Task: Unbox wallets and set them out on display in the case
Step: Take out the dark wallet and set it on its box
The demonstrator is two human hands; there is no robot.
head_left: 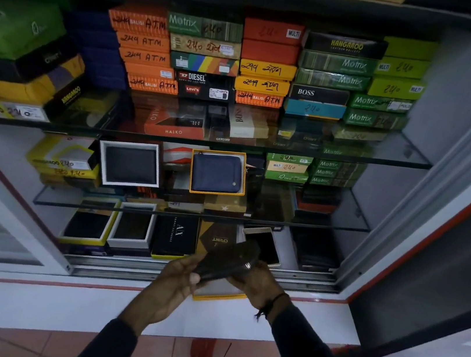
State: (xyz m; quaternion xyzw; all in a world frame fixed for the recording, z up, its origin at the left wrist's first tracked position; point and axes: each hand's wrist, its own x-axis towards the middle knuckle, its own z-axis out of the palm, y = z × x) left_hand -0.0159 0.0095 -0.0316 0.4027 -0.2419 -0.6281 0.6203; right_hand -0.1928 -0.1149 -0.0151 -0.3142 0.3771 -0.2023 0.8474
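A dark wallet [228, 261] is held between both hands in front of the case's bottom shelf. My left hand [172, 288] grips its left end, thumb on top. My right hand [258, 285] holds its right end from below. Under the wallet lies an open yellow-rimmed box [218, 293] on the sill of the case, partly hidden by my hands. On the middle shelf a blue wallet [218, 172] sits displayed in an orange-rimmed box, and a black wallet [131, 164] in a white-rimmed box stands to its left.
Stacked wallet boxes [263, 66] fill the top glass shelf. Open boxes with dark wallets [132, 225] line the bottom shelf. The glass shelf edge [191, 217] juts out above it. A sliding door frame [420, 242] stands at the right. My foot [202, 352] is on the tiled floor.
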